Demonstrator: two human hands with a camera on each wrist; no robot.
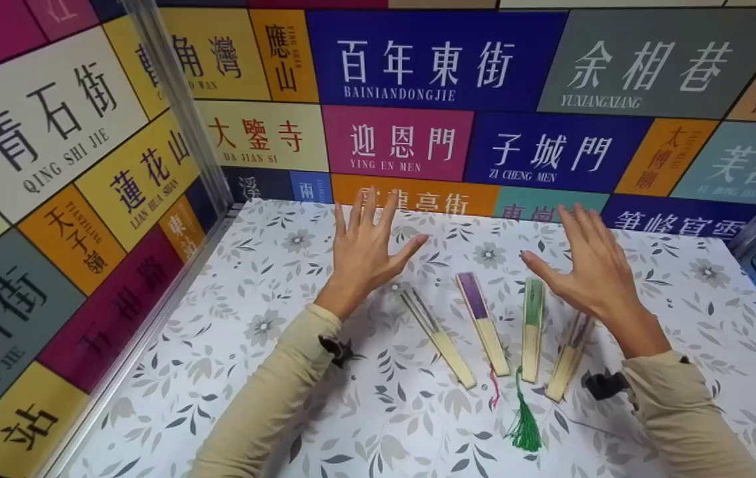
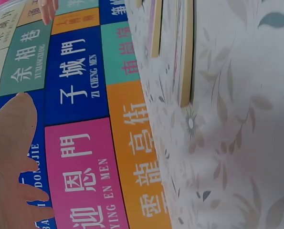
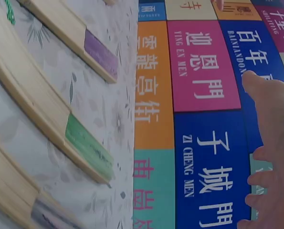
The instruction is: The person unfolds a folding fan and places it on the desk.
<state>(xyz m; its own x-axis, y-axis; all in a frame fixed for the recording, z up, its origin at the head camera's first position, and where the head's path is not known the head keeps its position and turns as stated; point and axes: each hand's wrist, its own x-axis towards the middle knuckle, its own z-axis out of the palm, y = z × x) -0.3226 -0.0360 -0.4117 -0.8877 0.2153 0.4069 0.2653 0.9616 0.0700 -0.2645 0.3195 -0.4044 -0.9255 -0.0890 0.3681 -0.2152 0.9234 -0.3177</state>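
Observation:
Several folded fans with pale ribs lie side by side on the table. One has a grey band (image 1: 437, 335), another a purple band (image 1: 474, 299) and a pink tassel (image 1: 494, 392). Beside them lies a green-banded fan (image 1: 532, 332) with a green tassel (image 1: 526, 425). At the right is another greyish fan (image 1: 570, 358), its upper end partly covered by my right hand. My left hand (image 1: 368, 249) is raised beyond the grey fan's upper end, fingers spread, holding nothing. My right hand (image 1: 590, 265), also spread and without anything in it, hovers above the right-hand fans.
A white tablecloth with grey leaves and flowers (image 1: 265, 325) covers the table. Coloured panels with Chinese street names stand along the back (image 1: 437, 60) and the left side (image 1: 52, 126). Clear vertical edging (image 1: 178, 99) marks the left corner.

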